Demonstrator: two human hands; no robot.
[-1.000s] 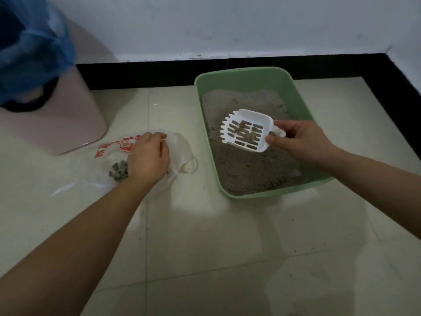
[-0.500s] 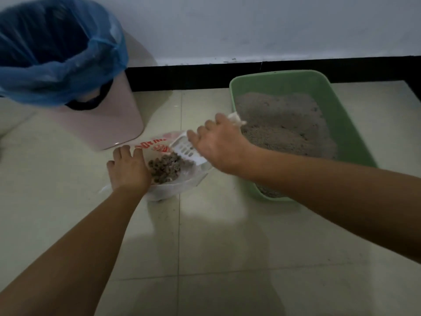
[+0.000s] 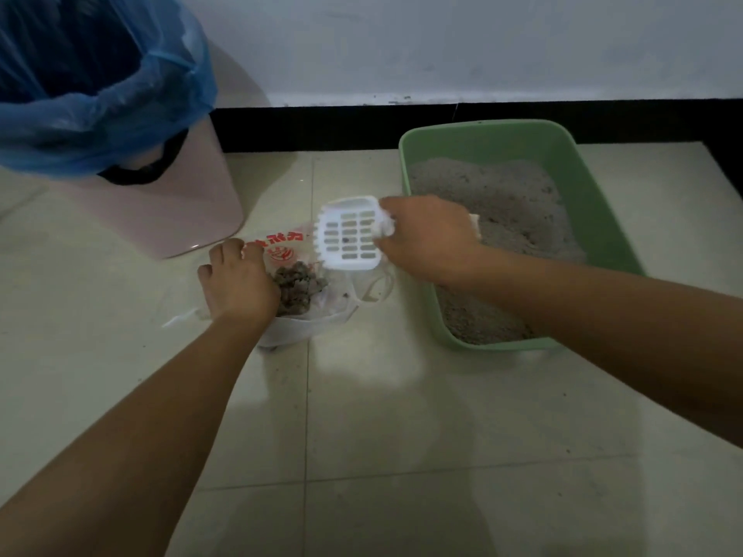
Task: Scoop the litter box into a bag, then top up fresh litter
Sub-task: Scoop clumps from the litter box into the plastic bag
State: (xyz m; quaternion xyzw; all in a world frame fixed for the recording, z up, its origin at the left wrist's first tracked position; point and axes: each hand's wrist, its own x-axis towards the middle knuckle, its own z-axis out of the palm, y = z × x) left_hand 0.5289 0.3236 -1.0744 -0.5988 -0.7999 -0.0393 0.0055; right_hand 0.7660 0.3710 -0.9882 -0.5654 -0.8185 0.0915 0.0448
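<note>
A green litter box (image 3: 571,162) with grey litter (image 3: 506,203) stands on the tiled floor at the right. My right hand (image 3: 426,239) grips the handle of a white slotted scoop (image 3: 347,235), held level above the bag, almost empty apart from a small dark bit. A clear plastic bag (image 3: 305,319) with red print lies left of the box, its mouth held open by my left hand (image 3: 237,283). A heap of grey-brown clumps (image 3: 297,285) sits inside the bag.
A pink bin (image 3: 169,203) lined with a blue bag (image 3: 100,94) stands at the back left, close to the plastic bag. A white wall with a black skirting board (image 3: 321,126) runs behind everything. Pale floor tiles stretch toward me.
My right hand carried the loaded scoop from the box over to the bag, tipped the clumps in, and has now turned the scoop back level. The clump heap in the bag has grown.
</note>
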